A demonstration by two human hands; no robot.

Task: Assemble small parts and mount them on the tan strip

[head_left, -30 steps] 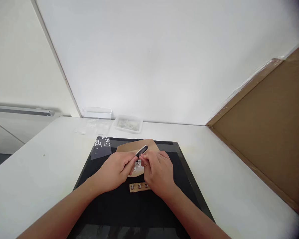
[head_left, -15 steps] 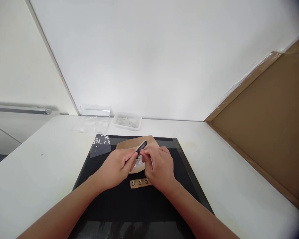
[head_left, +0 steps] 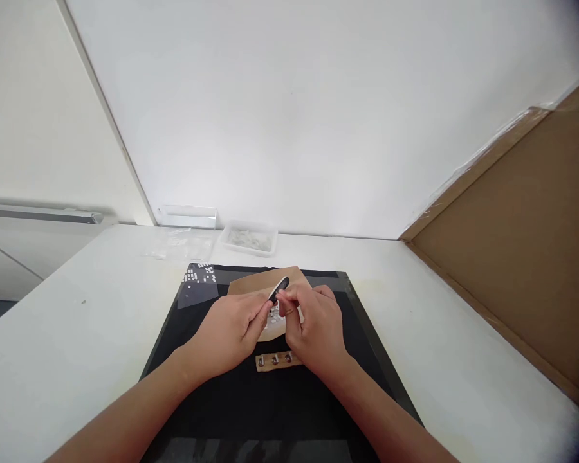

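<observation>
My left hand [head_left: 238,326] is closed on a small dark oblong piece [head_left: 281,287] with a pale edge, gripped between thumb and fingers, its rounded end pointing up and away. Thumb and forefinger of my right hand [head_left: 316,325] are pinched together against the side of that piece; whatever they hold is too small to tell. Beneath both hands lies a brown paper sheet [head_left: 255,283] carrying small white pieces [head_left: 273,317], partly hidden by my fingers. Nearer to me, a tan strip [head_left: 269,363] bears small shiny round items in a row, its right end behind my right hand.
A black mat [head_left: 251,411] lies under everything on the white table [head_left: 405,308]. A clear sheet with white stickers [head_left: 197,283] is at its far left corner. Behind stand a clear plastic tray [head_left: 249,239] and plastic bags [head_left: 181,243]. A cardboard panel [head_left: 521,244] borders the right.
The whole view has shifted slightly, so everything appears a little lower and to the right. Both hands keep nearly the same pose around the dark piece.
</observation>
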